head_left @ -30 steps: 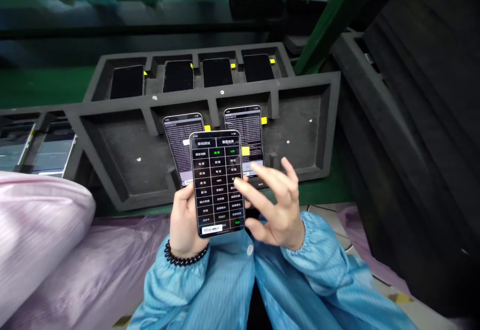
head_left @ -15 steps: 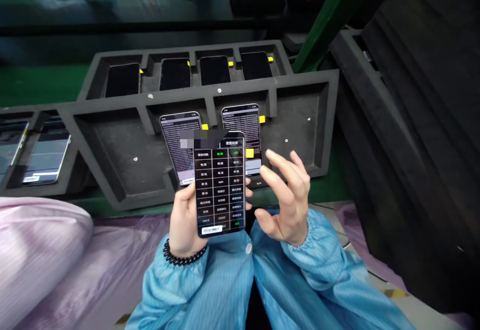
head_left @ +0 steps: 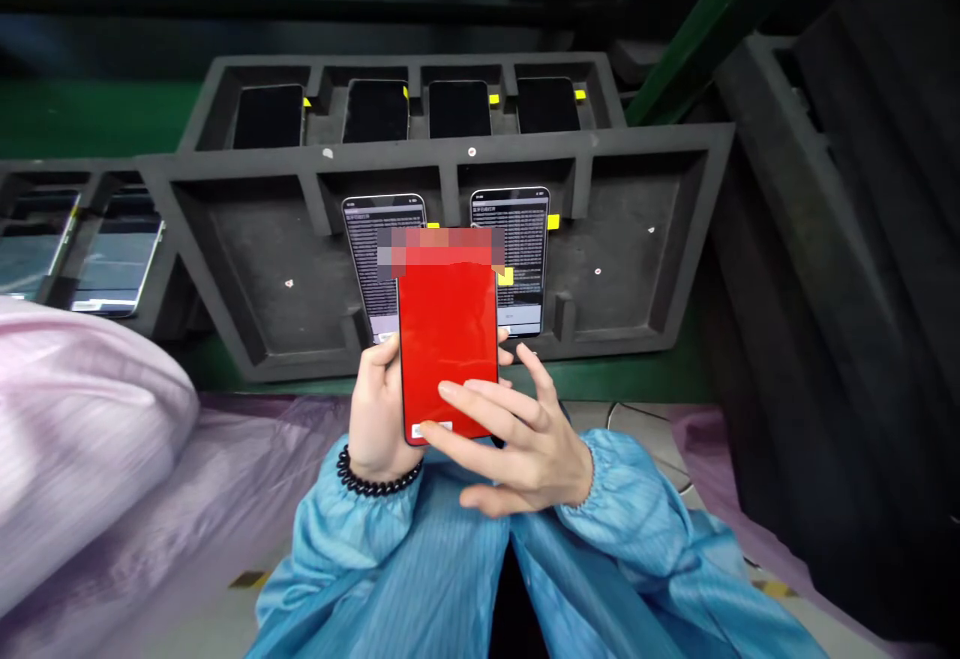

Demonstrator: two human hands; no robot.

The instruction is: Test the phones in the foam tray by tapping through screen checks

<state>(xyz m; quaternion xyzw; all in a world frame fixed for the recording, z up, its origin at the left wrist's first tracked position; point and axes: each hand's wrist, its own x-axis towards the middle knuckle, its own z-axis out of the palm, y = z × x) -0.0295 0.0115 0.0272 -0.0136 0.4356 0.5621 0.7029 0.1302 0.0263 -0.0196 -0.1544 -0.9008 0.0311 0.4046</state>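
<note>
A smartphone with a plain red screen is held upright by my left hand, the fingers wrapped round its back and edges. A small white label sits at its lower left, and a yellow tab sticks out at its right edge. My right hand is over the lower part of the screen, fingers stretched and spread; I cannot tell whether the fingertips touch the glass. Behind it, two phones with lines of text, a left one and a right one, stand in a black foam tray, partly covered by the held phone.
A second foam tray behind holds several dark-screened phones with yellow tabs. To the left, more phones lie in another tray. Stacked black trays rise at the right beside a green post. Someone's pale pink sleeve is at the left.
The held phone's screen has gone from a grid menu with text to solid red. My right hand has moved left, from beside the phone to over its lower screen.
</note>
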